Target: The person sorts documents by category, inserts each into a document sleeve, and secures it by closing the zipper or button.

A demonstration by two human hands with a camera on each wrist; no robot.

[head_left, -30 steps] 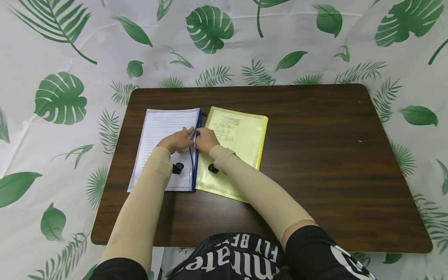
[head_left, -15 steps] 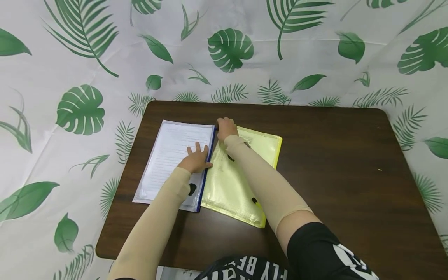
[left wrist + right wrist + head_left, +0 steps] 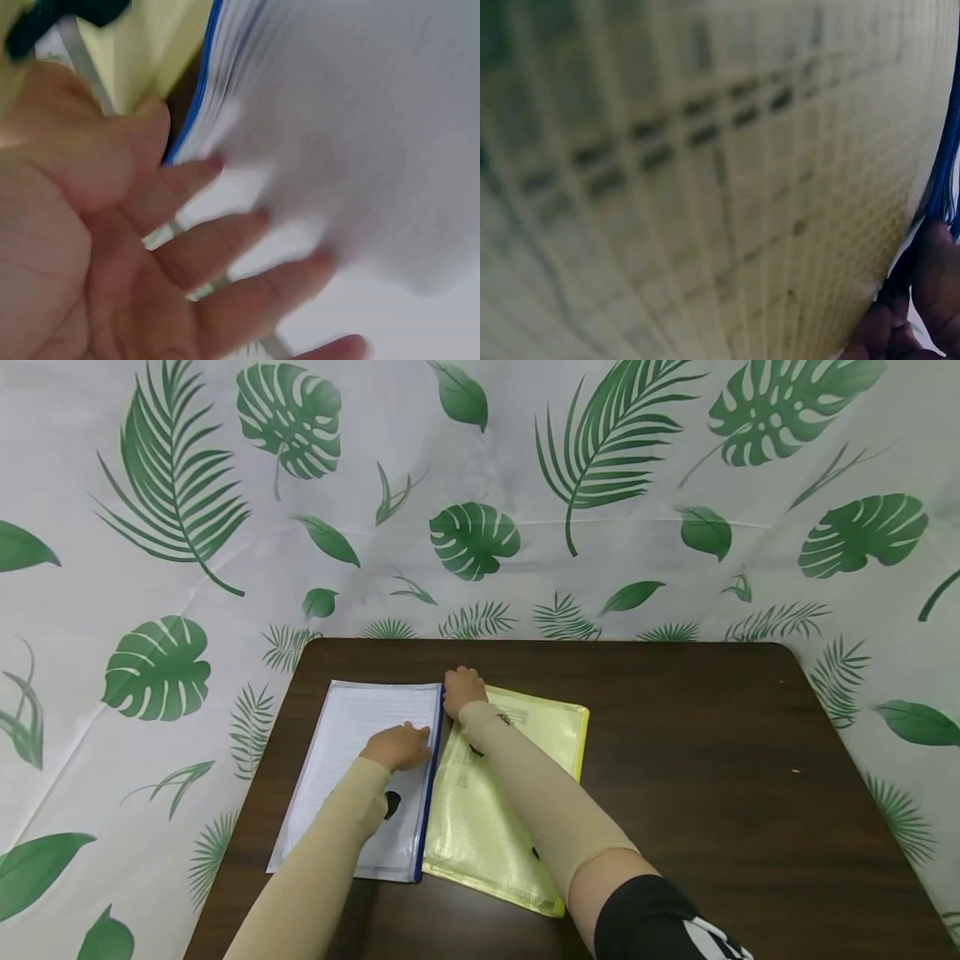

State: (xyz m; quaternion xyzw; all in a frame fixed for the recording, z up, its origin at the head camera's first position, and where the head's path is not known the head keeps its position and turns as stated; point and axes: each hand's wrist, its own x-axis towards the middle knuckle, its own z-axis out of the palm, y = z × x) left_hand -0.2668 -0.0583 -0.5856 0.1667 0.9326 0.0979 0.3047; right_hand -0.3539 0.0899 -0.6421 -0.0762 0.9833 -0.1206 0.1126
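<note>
A clear document pouch (image 3: 330, 760) with lined white paper inside lies on the table, a blue zipper (image 3: 430, 806) along its right side. My left hand (image 3: 397, 747) is over the pouch's middle, beside the zipper. In the left wrist view, its fingers (image 3: 232, 255) extend loosely against the white surface. At the zipper's far end is my right hand (image 3: 462, 691). The right wrist view shows its thumb and fingers pinching the dark blue zipper end (image 3: 904, 262). A yellow mesh zip pouch (image 3: 480, 818) with a printed sheet lies alongside, partly under the right forearm.
The brown wooden table (image 3: 697, 810) extends to the right of both pouches. Behind it hangs a white leaf-print cloth (image 3: 525, 435). A black wrist piece (image 3: 392, 804) shows at the left wrist.
My right hand has moved along the blue zipper from its middle to its far end. The left hand spread over the pouch, then drew its fingers closer together. The head view has tilted upward.
</note>
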